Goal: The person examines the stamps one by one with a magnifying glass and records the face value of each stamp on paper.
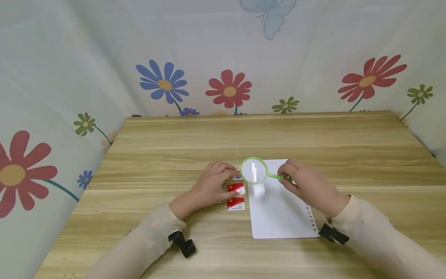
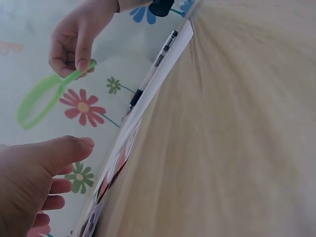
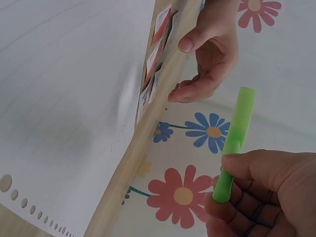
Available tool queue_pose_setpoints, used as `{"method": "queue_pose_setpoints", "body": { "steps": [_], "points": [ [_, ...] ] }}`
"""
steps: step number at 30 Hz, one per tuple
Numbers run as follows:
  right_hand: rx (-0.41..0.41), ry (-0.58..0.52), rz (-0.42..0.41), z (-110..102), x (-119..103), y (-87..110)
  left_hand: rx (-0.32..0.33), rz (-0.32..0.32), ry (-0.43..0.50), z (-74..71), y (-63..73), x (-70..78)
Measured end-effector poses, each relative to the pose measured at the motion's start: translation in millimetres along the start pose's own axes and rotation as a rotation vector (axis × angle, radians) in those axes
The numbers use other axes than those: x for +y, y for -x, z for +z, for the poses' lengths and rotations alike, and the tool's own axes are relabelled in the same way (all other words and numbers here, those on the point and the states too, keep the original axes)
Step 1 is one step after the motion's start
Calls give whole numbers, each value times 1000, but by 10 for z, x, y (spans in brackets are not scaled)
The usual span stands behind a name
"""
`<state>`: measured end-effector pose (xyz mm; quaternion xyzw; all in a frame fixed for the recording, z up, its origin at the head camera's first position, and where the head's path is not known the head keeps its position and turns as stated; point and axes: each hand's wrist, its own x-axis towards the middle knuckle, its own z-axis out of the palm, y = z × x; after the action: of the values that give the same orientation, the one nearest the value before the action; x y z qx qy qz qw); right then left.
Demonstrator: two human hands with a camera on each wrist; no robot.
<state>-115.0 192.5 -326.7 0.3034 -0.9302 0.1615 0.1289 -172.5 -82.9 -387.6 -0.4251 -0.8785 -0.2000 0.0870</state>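
Note:
My right hand (image 1: 311, 186) pinches the handle of a green-rimmed magnifying glass (image 1: 254, 170) between thumb and fingers. The lens is held up off the table, over the upper left of a white lined sheet (image 1: 278, 213). In the right wrist view the green magnifying glass (image 3: 242, 116) shows edge-on. My left hand (image 1: 210, 186) hovers over small red-and-white stamp-like cards (image 1: 236, 204), thumb and fingers apart. From the left wrist view this left hand (image 2: 29, 177) holds nothing. It partly covers the cards in the head view.
A pen (image 2: 153, 69) lies on the paper, mostly hidden by my right arm in the head view. Punched holes (image 3: 24, 202) run along one edge of the sheet. The wooden table (image 1: 174, 139) meets a flower-printed cloth (image 1: 296, 73) at its back.

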Motion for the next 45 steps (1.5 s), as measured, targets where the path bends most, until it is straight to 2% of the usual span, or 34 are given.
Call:
{"method": "queue_pose_setpoints", "body": {
  "steps": [6,14,18,27,33,45],
  "points": [
    [1,-43,80,-89,66,65,-4,11,20,51,-52,35],
    [12,-61,179,-174,154,156,-59,7,13,95,-120,90],
    [7,-88,243,-205,212,223,-63,22,15,124,-147,94],
    [-3,-94,375,-259,375,380,-86,33,17,163,-196,120],
    [-11,-92,416,-279,490,511,-101,28,0,164,-215,135],
    [-8,-46,439,-219,722,726,-115,17,-14,192,-195,135]
  ]
}}
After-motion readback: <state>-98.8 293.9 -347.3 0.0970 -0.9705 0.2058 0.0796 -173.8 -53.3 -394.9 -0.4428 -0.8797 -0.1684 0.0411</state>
